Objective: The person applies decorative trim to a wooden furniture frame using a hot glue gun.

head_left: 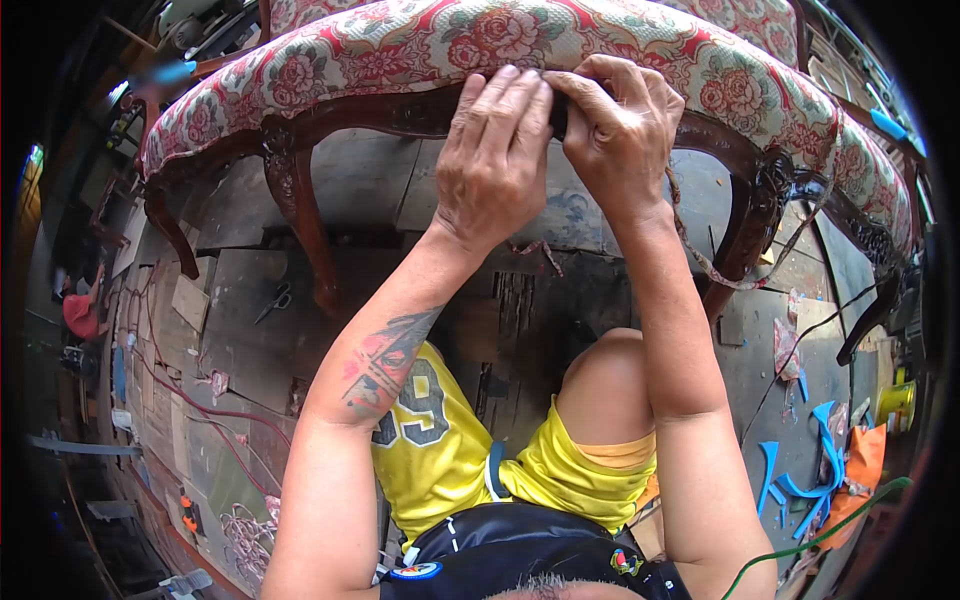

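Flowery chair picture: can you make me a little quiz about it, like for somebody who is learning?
1. True or false: the left hand and the right hand are both on the front edge of the flowery seat.
2. What lies on the floor just left of the carved chair leg?
A. scissors
B. a hammer
C. a cup
3. What colour are the curved pieces lying at the right?

Key: 1 true; 2 A; 3 blue.
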Motion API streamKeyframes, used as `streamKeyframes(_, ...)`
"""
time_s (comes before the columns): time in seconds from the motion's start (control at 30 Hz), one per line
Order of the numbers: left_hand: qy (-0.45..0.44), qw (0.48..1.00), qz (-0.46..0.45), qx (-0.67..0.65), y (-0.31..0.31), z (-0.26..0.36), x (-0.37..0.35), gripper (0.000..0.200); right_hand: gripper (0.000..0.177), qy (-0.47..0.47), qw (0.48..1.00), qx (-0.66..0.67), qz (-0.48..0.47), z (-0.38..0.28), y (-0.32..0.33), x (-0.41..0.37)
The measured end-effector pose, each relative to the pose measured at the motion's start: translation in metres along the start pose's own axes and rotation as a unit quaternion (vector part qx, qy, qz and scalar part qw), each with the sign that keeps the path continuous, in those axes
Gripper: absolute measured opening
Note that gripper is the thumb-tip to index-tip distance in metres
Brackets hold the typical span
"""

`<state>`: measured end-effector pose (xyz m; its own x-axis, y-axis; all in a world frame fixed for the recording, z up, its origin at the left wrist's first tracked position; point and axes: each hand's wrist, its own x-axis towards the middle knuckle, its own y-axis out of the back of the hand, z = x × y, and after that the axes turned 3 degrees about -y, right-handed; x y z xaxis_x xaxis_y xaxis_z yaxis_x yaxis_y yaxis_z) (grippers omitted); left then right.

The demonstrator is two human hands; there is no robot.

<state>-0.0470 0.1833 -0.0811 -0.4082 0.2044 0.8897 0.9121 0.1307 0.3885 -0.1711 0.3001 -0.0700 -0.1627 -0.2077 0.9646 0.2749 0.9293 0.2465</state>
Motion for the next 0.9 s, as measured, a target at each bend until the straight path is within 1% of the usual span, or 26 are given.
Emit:
streamKeyframes(0.03, -0.031, 0.998, 0.042, -0.038, 0.004, 0.004, 0.003, 0.037, 0.028, -0.004, 1.0, -0.01, -0.007, 0.0, 0.001, 0.001)
streamKeyframes(0.1, -0.056, 0.988, 0.055, -0.134, 0.007, 0.009, -0.006, 0.028, 0.029, 0.004, 1.0, -0.003, -0.01, 0.002, 0.001, 0.001)
streamKeyframes(0.13, -0.054, 0.988, 0.057, -0.135, 0.01, 0.011, -0.008, 0.028, 0.03, -0.001, 1.0, 0.002, -0.01, 0.003, 0.0, 0.001)
streamKeyframes(0.2, -0.011, 0.973, 0.058, -0.222, 0.014, 0.012, -0.011, 0.028, 0.032, -0.008, 1.0, 0.004, -0.012, 0.005, 0.0, 0.001)
streamKeyframes(0.3, -0.016, 0.974, 0.039, -0.221, 0.017, 0.005, -0.018, 0.03, 0.032, -0.007, 1.0, 0.01, -0.015, 0.007, 0.001, 0.001)
streamKeyframes(0.33, -0.028, 0.973, 0.036, -0.226, 0.019, 0.002, -0.018, 0.026, 0.032, -0.006, 1.0, 0.009, -0.016, 0.006, 0.001, 0.001)
streamKeyframes(0.37, -0.028, 0.973, 0.037, -0.226, 0.022, 0.0, -0.021, 0.026, 0.031, -0.006, 1.0, 0.008, -0.016, 0.006, 0.001, 0.001)
streamKeyframes(0.43, -0.028, 0.978, -0.059, -0.198, 0.029, 0.0, -0.025, 0.02, 0.031, -0.007, 1.0, 0.007, -0.016, 0.006, 0.001, 0.001)
streamKeyframes(0.47, -0.028, 0.978, -0.058, -0.198, 0.029, 0.0, -0.023, 0.02, 0.03, -0.013, 1.0, 0.008, -0.017, 0.006, 0.0, 0.001)
streamKeyframes(0.53, -0.043, 0.986, 0.027, -0.157, 0.029, -0.003, -0.018, 0.022, 0.03, -0.02, 1.0, 0.01, -0.019, 0.005, 0.001, 0.0)
streamKeyframes(0.63, 0.068, 0.996, 0.051, -0.002, 0.019, -0.001, -0.01, 0.018, 0.028, -0.029, 0.999, 0.016, -0.019, 0.005, 0.002, 0.003)
streamKeyframes(0.67, 0.067, 0.996, 0.051, -0.004, 0.015, -0.001, -0.01, 0.018, 0.027, -0.029, 0.999, 0.023, -0.018, 0.006, 0.0, 0.002)
streamKeyframes(0.73, 0.157, 0.986, 0.05, 0.028, 0.01, -0.001, -0.011, 0.019, 0.026, -0.031, 0.999, 0.027, -0.017, 0.004, 0.0, 0.002)
streamKeyframes(0.77, 0.156, 0.986, 0.05, 0.026, 0.006, -0.003, -0.009, 0.019, 0.025, -0.032, 0.999, 0.027, -0.016, 0.003, 0.0, 0.003)
streamKeyframes(0.83, 0.194, 0.98, 0.044, -0.005, -0.002, -0.003, -0.002, 0.018, 0.024, -0.034, 0.999, 0.024, -0.016, 0.0, 0.003, 0.005)
streamKeyframes(0.87, 0.207, 0.977, 0.047, -0.009, -0.007, -0.001, 0.002, 0.021, 0.024, -0.041, 0.999, 0.02, -0.025, -0.002, 0.005, 0.005)
streamKeyframes(0.9, 0.208, 0.977, 0.047, -0.011, -0.011, 0.001, 0.006, 0.021, 0.024, -0.047, 0.998, 0.018, -0.033, -0.003, 0.006, 0.006)
